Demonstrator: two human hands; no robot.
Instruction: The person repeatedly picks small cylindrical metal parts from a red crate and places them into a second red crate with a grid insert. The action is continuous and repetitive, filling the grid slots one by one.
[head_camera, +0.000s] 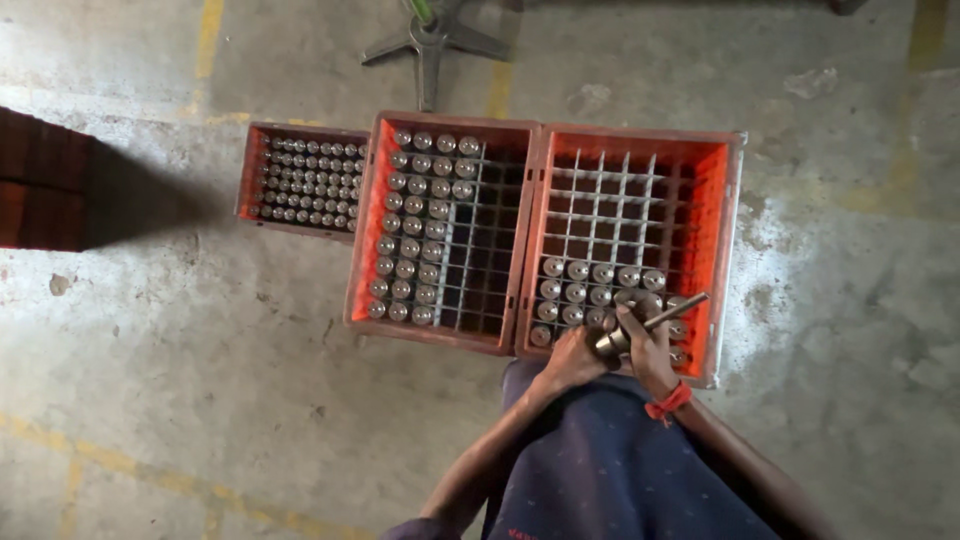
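Observation:
Both my hands meet over the near edge of the right orange crate (728, 240). My left hand (572, 362) grips the thick round end of a metal shaft part (640, 328). My right hand (645, 345), with a red thread at the wrist, holds the same part, whose thin rod points up and to the right. Below the hands, several shiny metal cylinders (590, 285) stand upright in the crate's white grid cells. The far rows of that grid hold nothing.
A middle orange crate (362, 240) has its left columns filled with cylinders. A smaller crate (250, 175) farther left is packed with them. A metal stand base (430, 40) sits on the concrete floor beyond, and a dark brick-like block (40, 180) lies at the far left.

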